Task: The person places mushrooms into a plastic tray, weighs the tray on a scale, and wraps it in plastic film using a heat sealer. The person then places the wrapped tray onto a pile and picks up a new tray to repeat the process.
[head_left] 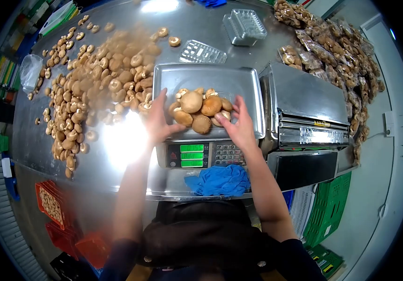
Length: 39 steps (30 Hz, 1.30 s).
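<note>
A heap of brown mushrooms (192, 102) sits on the metal weighing tray (206, 75) of a digital scale (186, 155) with lit green displays. On the heap's left, my left hand (158, 122) is open, its thumb reaching toward the nearest caps and its fingers at the tray's left rim. My right hand (239, 124) flanks the other side with fingers apart, the thumb tip resting at a mushroom on the heap's right edge. A crumpled blue cloth-like bundle (221, 180) lies just below the scale's keypad.
Loose mushrooms (77, 93) spread over the left of the steel table (112, 180). Clear plastic punnets (244, 27) are stacked at the back, near a single clear tray (203, 52). A wrapping machine (311, 107) stands right of the scale, with bagged mushrooms (346, 61) piled beyond.
</note>
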Motion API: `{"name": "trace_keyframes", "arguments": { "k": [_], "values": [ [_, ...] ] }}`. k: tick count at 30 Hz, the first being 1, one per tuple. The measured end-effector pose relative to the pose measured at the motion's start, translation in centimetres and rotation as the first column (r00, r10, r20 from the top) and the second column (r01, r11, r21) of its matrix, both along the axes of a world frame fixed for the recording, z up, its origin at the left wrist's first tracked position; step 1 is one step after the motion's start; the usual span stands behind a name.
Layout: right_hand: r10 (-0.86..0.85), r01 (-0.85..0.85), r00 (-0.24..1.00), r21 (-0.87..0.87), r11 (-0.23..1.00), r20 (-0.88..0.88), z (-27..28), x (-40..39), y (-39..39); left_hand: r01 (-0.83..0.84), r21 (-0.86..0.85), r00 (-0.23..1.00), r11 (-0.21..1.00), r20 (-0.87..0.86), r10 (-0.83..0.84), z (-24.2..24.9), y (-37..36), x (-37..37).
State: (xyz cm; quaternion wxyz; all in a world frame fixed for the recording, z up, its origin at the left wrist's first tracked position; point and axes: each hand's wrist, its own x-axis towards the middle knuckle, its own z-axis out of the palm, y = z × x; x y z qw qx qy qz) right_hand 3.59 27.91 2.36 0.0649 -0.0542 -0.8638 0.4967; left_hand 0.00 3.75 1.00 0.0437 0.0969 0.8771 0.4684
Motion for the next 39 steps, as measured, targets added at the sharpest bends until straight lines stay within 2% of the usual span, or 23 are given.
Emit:
{"name": "trace_keyframes", "arguments": {
  "k": [2,3,4,5,8,10,11,14,16,18,21,22,24,25,27,28,29,30,31,32,34,37,39],
  "values": [
    [0.064,-0.036,0.991,-0.231,0.972,0.117,-0.8,-1.0,0.6,0.101,0.033,0.993,0.994,0.054,-0.102,1.2,-0.1,-1.2],
    [0.103,-0.081,0.985,-0.152,0.985,0.141,-1.3,-1.6,1.0,0.136,-0.056,0.990,0.989,0.038,-0.134,1.4,-0.2,-1.5],
    [0.116,-0.091,0.984,-0.173,0.981,0.137,-1.7,-1.6,1.4,0.126,-0.033,0.988,0.991,0.094,-0.122,1.7,-0.2,-1.7],
    [0.128,-0.101,0.983,-0.193,0.976,0.129,-2.0,-1.7,1.5,0.125,-0.037,0.990,0.991,0.077,-0.122,1.5,-0.3,-1.9],
    [0.151,-0.152,0.982,0.001,0.988,0.112,0.0,-1.4,1.2,0.118,0.063,0.992,0.991,0.044,-0.121,0.1,-0.8,-1.6],
    [0.183,-0.197,0.974,0.105,0.975,0.132,1.0,-1.0,0.9,0.142,0.026,0.990,0.989,0.006,-0.143,0.7,-0.5,-1.1],
    [0.200,-0.213,0.972,0.115,0.970,0.121,1.1,-0.9,0.9,0.124,-0.066,0.992,0.990,0.025,-0.123,1.3,-0.2,-0.8],
    [0.202,-0.210,0.976,0.102,0.972,0.085,2.0,-1.0,1.2,0.119,0.032,0.992,0.992,0.024,-0.120,0.7,0.4,-0.2],
    [0.240,-0.232,0.970,0.144,0.962,-0.040,2.9,-1.0,2.3,0.024,0.095,0.968,0.995,0.245,-0.047,4.4,2.1,1.1],
    [0.285,-0.282,0.959,0.152,0.947,0.002,5.6,-0.7,4.3,-0.011,0.140,0.993,0.990,0.120,-0.006,5.3,3.2,2.8],
    [0.303,-0.285,0.948,0.166,0.944,-0.093,9.1,0.3,9.7,-0.054,0.256,0.990,0.965,0.137,0.019,9.3,8.6,3.9],
    [0.293,-0.267,0.947,0.186,0.946,-0.130,10.0,0.5,12.0,-0.033,0.196,0.996,0.980,0.090,0.015,10.4,10.9,3.9],
    [0.245,-0.200,0.953,0.236,0.951,-0.180,11.3,0.9,17.5,-0.022,0.341,0.994,0.940,0.111,-0.017,12.7,17.5,3.8],
    [0.212,-0.180,0.969,0.225,0.958,-0.124,11.9,1.0,20.4,-0.019,0.349,0.990,0.937,0.140,-0.032,12.2,20.1,3.2],
    [0.159,-0.113,0.976,0.278,0.954,-0.150,11.4,0.9,26.6,0.109,0.332,0.993,0.937,0.012,-0.120,10.2,25.9,1.4],
    [0.140,-0.091,0.980,0.306,0.948,-0.141,11.2,0.7,29.7,0.128,0.109,0.992,0.986,-0.013,-0.127,10.3,28.9,0.4],
    [0.119,-0.078,0.984,0.288,0.954,-0.129,10.9,0.4,32.7,0.197,0.075,0.965,0.977,-0.188,-0.180,8.3,31.6,-1.0],
    [0.096,-0.063,0.989,0.267,0.962,-0.112,10.7,0.2,35.5,0.179,0.020,0.972,0.984,-0.158,-0.174,8.0,34.5,-1.5],
    [0.064,-0.042,0.995,0.247,0.968,-0.082,10.5,0.0,37.9,0.170,0.135,0.985,0.976,-0.028,-0.168,8.3,37.6,-1.7],
    [0.050,-0.030,0.997,0.292,0.956,-0.064,10.4,-0.1,40.2,0.207,0.050,0.976,0.977,-0.073,-0.204,8.2,40.1,-2.3],
    [0.050,-0.031,0.997,0.302,0.953,-0.056,9.5,-0.5,43.9,0.216,0.023,0.976,0.976,-0.003,-0.216,8.0,43.8,-2.4],
    [0.090,-0.100,0.994,0.228,0.969,0.055,7.6,-0.9,46.9,0.198,-0.163,0.979,0.967,-0.014,-0.203,7.8,46.4,-1.5],
    [0.092,-0.103,0.993,0.160,0.982,0.071,6.8,-0.7,47.5,0.188,-0.182,0.981,0.965,-0.007,-0.192,7.8,46.6,-1.1]
  ]
}}
